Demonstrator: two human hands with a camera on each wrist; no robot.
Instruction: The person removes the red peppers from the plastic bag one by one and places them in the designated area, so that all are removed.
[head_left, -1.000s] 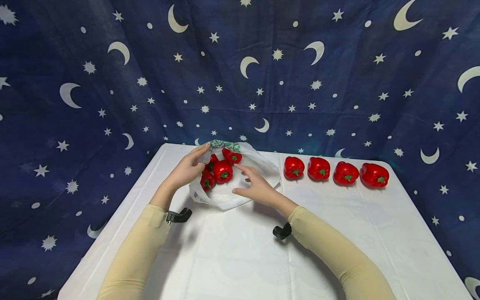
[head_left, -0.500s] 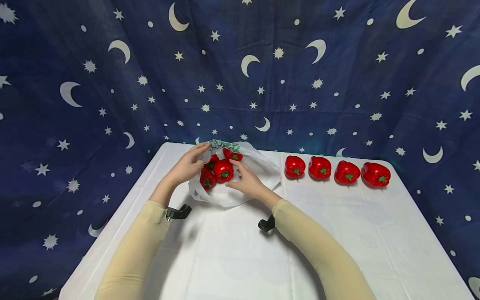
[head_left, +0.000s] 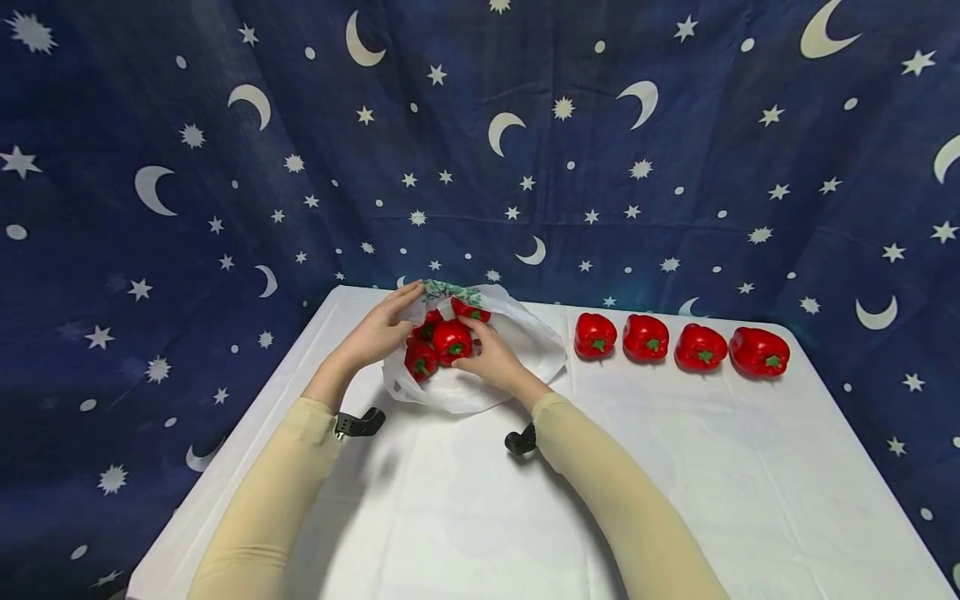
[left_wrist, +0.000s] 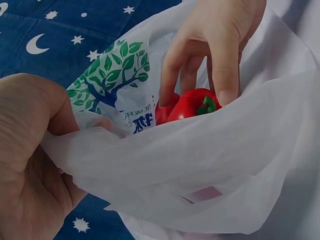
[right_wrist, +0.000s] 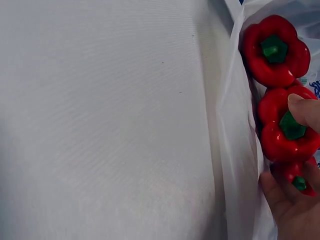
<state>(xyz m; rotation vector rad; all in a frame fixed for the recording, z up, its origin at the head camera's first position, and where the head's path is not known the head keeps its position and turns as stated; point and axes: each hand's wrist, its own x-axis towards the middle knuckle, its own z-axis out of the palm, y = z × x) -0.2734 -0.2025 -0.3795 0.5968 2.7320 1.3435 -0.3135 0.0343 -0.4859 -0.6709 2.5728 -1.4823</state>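
A white plastic bag [head_left: 480, 398] with a green tree print lies on its side at the back of the table, mouth facing me. My left hand [head_left: 378, 333] holds up its rim, thumb and fingers pinching the film in the left wrist view. Several red bell peppers lie inside the bag. My right hand [head_left: 491, 354] reaches in and grips the middle bell pepper [head_left: 452, 343], thumb beside its green stem. Left of that sits another pepper [head_left: 420, 360], and one more [head_left: 472, 312] shows behind the fingers. The bag wall hides part of the peppers in the left wrist view.
Several more red bell peppers [head_left: 645, 338] stand in a row to the right of the bag, near the back edge. A white cloth [head_left: 465, 508] covers the table. Behind it hangs a dark blue curtain [head_left: 450, 150] with moons and stars.
My right hand has moved left, deeper into the bag, and its thumb and fingers have closed on the middle bell pepper. The left hand stays on the bag rim.
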